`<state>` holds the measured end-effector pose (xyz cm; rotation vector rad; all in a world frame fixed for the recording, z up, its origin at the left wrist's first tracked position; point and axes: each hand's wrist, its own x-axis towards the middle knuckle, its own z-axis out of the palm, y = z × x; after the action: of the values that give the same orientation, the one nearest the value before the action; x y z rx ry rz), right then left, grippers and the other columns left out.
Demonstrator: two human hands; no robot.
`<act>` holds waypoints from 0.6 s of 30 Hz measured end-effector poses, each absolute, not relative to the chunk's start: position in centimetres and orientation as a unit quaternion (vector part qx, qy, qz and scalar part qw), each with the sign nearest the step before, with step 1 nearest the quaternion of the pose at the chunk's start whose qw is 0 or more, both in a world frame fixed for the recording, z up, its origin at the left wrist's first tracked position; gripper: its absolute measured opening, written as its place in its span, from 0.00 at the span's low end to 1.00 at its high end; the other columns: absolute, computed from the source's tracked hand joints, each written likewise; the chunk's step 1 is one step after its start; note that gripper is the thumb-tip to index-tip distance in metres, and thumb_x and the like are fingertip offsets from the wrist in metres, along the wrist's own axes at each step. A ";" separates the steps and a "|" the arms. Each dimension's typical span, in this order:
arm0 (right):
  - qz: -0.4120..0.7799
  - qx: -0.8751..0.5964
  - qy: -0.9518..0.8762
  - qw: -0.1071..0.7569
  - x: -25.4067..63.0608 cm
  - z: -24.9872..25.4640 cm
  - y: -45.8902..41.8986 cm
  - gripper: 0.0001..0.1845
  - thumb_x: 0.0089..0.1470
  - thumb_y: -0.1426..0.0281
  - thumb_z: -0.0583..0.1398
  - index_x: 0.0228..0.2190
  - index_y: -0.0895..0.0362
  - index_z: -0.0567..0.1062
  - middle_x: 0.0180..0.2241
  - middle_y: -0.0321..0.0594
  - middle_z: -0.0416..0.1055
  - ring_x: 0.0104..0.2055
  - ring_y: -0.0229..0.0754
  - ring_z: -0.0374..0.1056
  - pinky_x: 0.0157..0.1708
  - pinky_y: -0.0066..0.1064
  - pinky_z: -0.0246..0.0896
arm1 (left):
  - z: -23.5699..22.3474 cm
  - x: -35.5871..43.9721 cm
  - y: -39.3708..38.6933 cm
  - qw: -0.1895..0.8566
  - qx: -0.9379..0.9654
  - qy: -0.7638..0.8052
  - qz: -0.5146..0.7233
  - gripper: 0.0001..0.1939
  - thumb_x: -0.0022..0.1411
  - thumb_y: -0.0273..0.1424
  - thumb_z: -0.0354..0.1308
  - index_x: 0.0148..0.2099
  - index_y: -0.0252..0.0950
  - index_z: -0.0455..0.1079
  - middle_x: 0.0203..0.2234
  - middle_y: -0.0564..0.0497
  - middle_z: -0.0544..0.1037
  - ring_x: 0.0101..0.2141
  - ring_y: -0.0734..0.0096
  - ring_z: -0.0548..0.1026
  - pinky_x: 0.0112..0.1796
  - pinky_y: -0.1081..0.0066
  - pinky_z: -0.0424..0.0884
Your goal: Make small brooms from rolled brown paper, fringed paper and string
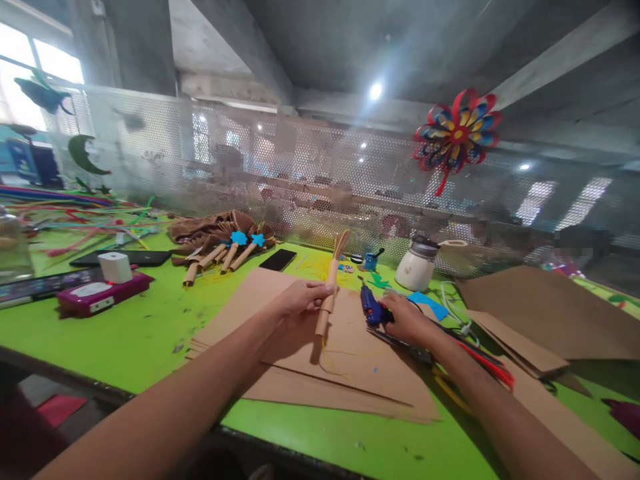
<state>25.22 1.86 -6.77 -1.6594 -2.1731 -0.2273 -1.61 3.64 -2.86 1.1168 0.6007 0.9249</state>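
My left hand (pixel 306 299) pinches a rolled brown paper tube (pixel 328 303), held upright and slightly tilted above a stack of brown paper sheets (pixel 280 373). Thin yellowish strands stick out of the tube's top, and yellow thread trails from its lower end. To the right, my right hand (pixel 407 319) is closed around the handle of a blue glue gun (pixel 369 303), whose nozzle points away from me. Scissors (pixel 400 341) lie just under that hand. Some of its fingers are hidden behind the glue gun.
Finished paper tubes with blue flowers (pixel 239 239) lie at the back left, near a phone (pixel 279 260). A purple power strip (pixel 103 293) with a white adapter is at left. A white jug (pixel 416 265) stands at back right, beside folded brown paper (pixel 545 313). A perforated screen (pixel 310 180) rises behind.
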 end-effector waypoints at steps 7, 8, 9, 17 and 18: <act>-0.070 -0.592 -0.779 0.193 25.6 -7.3 2.0 0.19 0.41 0.81 0.56 0.39 0.60 0.71 0.41 0.48 0.64 0.43 0.45 0.61 0.41 0.33 0.55 | -3.0 -1.6 3.2 0.707 0.507 0.260 0.418 0.09 0.46 0.30 0.67 0.27 0.29 0.73 0.15 0.53 0.67 0.17 0.79 0.60 0.23 0.71 0.66; -0.067 -0.593 -0.777 0.199 25.7 -7.3 2.0 0.19 0.41 0.81 0.56 0.39 0.60 0.71 0.41 0.48 0.64 0.43 0.45 0.61 0.41 0.33 0.56 | -3.0 -1.6 3.2 0.709 0.504 0.261 0.419 0.08 0.46 0.29 0.66 0.27 0.29 0.73 0.16 0.52 0.68 0.17 0.79 0.61 0.24 0.71 0.66; -0.063 -0.594 -0.775 0.206 25.8 -7.3 2.0 0.19 0.41 0.81 0.56 0.39 0.60 0.71 0.41 0.47 0.64 0.43 0.45 0.61 0.41 0.32 0.56 | -3.0 -1.6 3.2 0.711 0.501 0.262 0.418 0.08 0.47 0.29 0.66 0.28 0.29 0.73 0.17 0.52 0.68 0.18 0.78 0.62 0.24 0.71 0.67; 0.008 -0.624 -0.720 0.302 27.0 -7.2 2.5 0.21 0.38 0.75 0.59 0.40 0.59 0.72 0.38 0.45 0.71 0.39 0.47 0.66 0.40 0.34 0.59 | -5.2 -1.4 4.2 0.729 0.456 0.307 0.408 0.07 0.50 0.28 0.63 0.30 0.30 0.68 0.17 0.55 0.65 0.18 0.78 0.62 0.24 0.72 0.65; 0.018 -0.631 -0.706 0.321 27.2 -7.0 2.5 0.21 0.38 0.74 0.59 0.40 0.60 0.72 0.37 0.45 0.72 0.38 0.47 0.67 0.39 0.35 0.59 | -5.5 -1.4 4.3 0.728 0.455 0.314 0.404 0.08 0.50 0.29 0.63 0.31 0.30 0.68 0.17 0.54 0.64 0.19 0.78 0.62 0.23 0.73 0.64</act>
<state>27.19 2.48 -6.98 -1.6560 -1.8550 0.0467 -1.37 4.29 -5.55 1.0023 0.6925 0.8911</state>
